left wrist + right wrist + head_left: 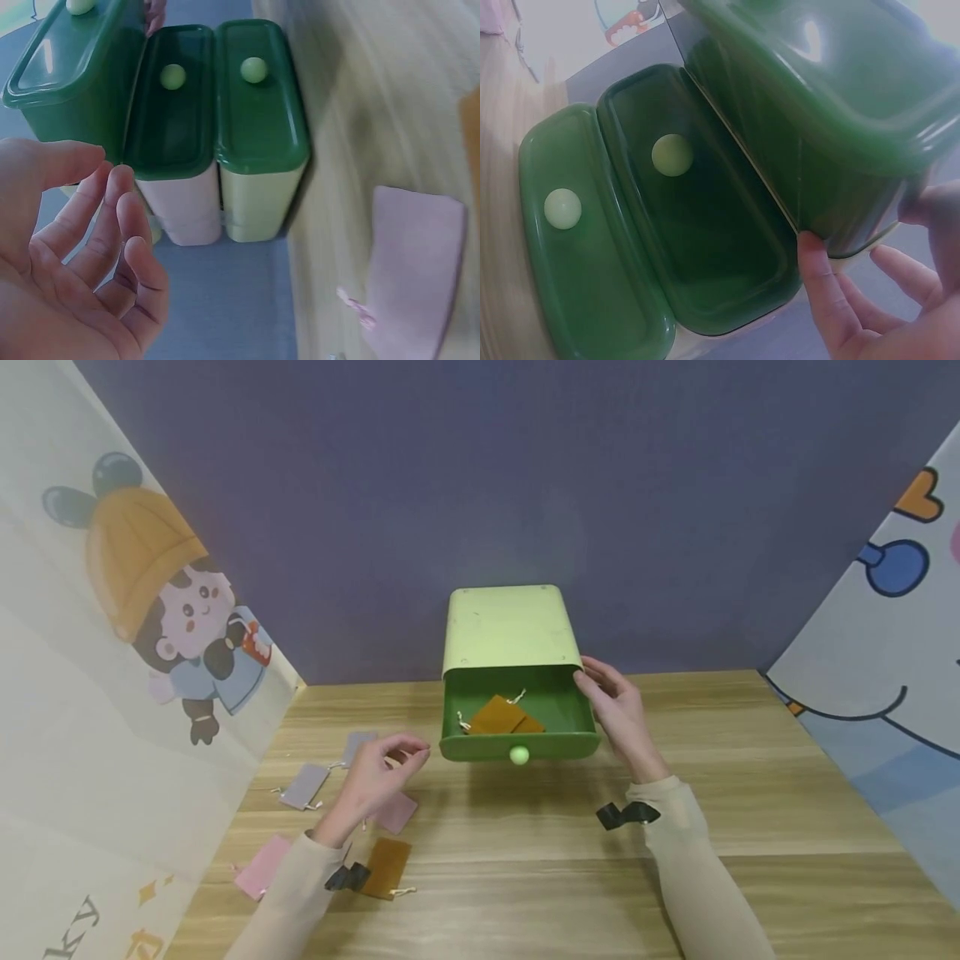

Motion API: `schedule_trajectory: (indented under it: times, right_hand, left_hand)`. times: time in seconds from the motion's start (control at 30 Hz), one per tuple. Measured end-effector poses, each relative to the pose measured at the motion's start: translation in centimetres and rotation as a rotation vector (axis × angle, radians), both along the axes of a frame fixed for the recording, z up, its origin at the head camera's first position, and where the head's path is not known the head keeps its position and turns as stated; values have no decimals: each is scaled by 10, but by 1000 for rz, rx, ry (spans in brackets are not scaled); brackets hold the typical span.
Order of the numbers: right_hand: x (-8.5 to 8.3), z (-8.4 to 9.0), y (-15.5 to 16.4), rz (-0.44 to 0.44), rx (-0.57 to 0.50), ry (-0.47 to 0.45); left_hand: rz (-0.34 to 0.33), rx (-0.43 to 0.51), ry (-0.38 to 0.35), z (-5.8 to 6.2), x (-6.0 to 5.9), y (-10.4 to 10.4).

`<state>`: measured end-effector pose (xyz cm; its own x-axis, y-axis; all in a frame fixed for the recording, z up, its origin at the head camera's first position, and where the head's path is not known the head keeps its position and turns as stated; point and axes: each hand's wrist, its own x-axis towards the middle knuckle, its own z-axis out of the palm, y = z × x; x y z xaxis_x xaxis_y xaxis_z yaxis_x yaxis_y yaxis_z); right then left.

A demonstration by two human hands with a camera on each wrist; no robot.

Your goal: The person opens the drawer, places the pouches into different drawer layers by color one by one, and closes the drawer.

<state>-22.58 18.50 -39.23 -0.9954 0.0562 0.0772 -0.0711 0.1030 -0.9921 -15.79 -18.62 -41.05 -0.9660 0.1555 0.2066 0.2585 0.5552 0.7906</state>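
Nearest on the wooden table (525,860) lie a brown pouch (386,867) and a pink pouch (260,866). Just beyond them the left hand (378,774) hovers with fingers loosely curled and nothing in them, above another pink pouch (395,812), with two grey pouches (305,786) to its left. Farther back, the right hand (617,710) has its fingers against the right side of the open top drawer (519,714) of the green drawer box (510,628); whether it grips the drawer cannot be told. Two brown pouches (501,715) lie inside the drawer.

A wooden table (750,827) stands before a purple wall (450,468), with cartoon-printed panels (112,652) at both sides.
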Motion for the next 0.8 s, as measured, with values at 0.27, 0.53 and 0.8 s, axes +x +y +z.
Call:
schedule_trajectory:
  times: [0.27,0.53,0.8]
  right_hand:
    - [0,1,0,-8,-19,2]
    - [0,-1,0,9,-12,-2]
    - [-1,-2,0,3,-14,-4]
  left_hand:
    - [10,6,-19,-8,7,-7]
    - [4,-48,-49,-20,14,-12]
    - [-39,-89,-55,-27,22,-26]
